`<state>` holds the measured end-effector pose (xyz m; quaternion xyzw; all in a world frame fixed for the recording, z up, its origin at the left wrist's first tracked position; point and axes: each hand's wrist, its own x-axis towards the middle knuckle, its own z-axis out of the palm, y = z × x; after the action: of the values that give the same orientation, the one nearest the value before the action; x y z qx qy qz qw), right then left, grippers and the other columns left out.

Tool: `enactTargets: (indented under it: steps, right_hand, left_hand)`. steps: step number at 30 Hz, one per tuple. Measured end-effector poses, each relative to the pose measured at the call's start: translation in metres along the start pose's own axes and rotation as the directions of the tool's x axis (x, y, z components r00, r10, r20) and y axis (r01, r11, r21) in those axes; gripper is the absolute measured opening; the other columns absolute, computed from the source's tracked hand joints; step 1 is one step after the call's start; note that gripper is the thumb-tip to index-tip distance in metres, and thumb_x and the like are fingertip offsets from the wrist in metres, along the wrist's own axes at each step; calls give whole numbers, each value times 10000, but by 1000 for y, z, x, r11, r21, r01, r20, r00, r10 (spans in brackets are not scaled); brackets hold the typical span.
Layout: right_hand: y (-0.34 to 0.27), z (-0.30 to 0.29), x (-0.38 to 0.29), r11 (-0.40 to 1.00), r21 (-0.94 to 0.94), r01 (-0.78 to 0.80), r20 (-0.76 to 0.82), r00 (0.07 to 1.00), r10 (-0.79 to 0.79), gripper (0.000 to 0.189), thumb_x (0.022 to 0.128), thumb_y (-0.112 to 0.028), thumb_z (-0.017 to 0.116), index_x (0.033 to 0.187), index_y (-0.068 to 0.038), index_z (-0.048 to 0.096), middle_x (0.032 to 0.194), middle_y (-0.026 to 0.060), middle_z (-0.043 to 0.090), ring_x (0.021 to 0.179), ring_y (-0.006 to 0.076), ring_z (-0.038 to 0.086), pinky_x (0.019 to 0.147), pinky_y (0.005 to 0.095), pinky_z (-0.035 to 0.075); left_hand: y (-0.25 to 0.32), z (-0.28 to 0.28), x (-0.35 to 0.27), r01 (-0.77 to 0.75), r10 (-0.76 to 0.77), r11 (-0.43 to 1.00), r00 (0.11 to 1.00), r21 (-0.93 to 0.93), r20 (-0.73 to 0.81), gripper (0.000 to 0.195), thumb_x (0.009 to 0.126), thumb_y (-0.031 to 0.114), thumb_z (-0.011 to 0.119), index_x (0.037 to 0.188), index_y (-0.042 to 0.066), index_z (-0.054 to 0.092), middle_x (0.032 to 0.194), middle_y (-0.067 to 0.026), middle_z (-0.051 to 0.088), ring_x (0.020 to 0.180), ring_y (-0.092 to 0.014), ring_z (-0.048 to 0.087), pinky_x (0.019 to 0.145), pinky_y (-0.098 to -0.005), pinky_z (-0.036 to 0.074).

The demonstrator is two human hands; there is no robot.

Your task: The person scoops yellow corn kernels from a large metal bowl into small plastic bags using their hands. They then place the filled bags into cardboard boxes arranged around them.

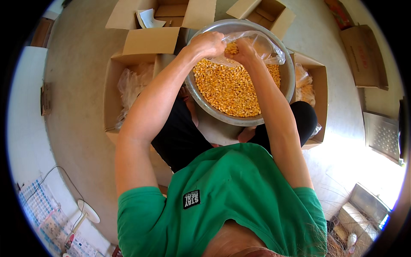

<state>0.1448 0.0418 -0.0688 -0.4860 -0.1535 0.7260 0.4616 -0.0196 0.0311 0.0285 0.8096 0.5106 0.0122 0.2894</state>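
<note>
A large round metal basin [208, 112] full of yellow corn kernels [224, 86] stands between my knees. Over its far part, a clear plastic bag [273, 48] lies spread open. My left hand [208, 45] pinches the bag's edge near the basin's left rim. Inside or just behind the thin plastic is my right hand [245, 51], close to kernels that show beside its fingers; its fingertips are partly hidden, and whether it grips anything is unclear.
An open cardboard box [110, 93] with clear plastic bags stands at left, another [321, 96] with filled bags at right. Two more open boxes [151, 41] [284, 22] stand beyond the basin, the left one holding papers [149, 19]. A folded carton [366, 57] leans far right.
</note>
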Motion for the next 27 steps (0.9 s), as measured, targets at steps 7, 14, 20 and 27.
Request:
enactTargets:
  steps: [7,14,20,27]
  right_hand:
    - [-1,-10,-17,947,-312,74,-30,996,-88,512,913,-323,570,1296,-15,427,1272,170,459,1147,298,498,878,480,475]
    - [-15,-48,-45,923,-314,222,89,975,-204,434,948,-335,505,1231,-7,521,1168,139,570,1030,247,591,841,342,503]
    - [-4,-46,-112,747,-649,147,226,974,5,352,954,-304,488,974,14,638,872,65,671,806,158,652,706,287,522]
    - [59,-102,-89,-13,-972,235,212,851,-480,263,851,-258,580,860,-5,650,773,196,663,744,338,656,692,416,511]
  left_hand:
    - [-1,-4,-6,9,-9,999,1000,-35,-15,333,927,281,452,997,2,620,801,-208,660,766,-324,644,740,-434,480]
    - [4,3,0,-15,12,999,998,-41,-63,354,937,315,469,984,-5,613,727,-150,649,631,-268,629,649,-402,482]
    - [3,3,0,32,-38,989,999,-148,-34,365,954,327,466,972,-14,594,629,-99,589,534,-202,569,563,-373,464]
    - [2,6,2,-3,-3,991,999,-131,-43,359,956,329,469,897,-10,568,604,-91,578,529,-195,564,557,-370,455]
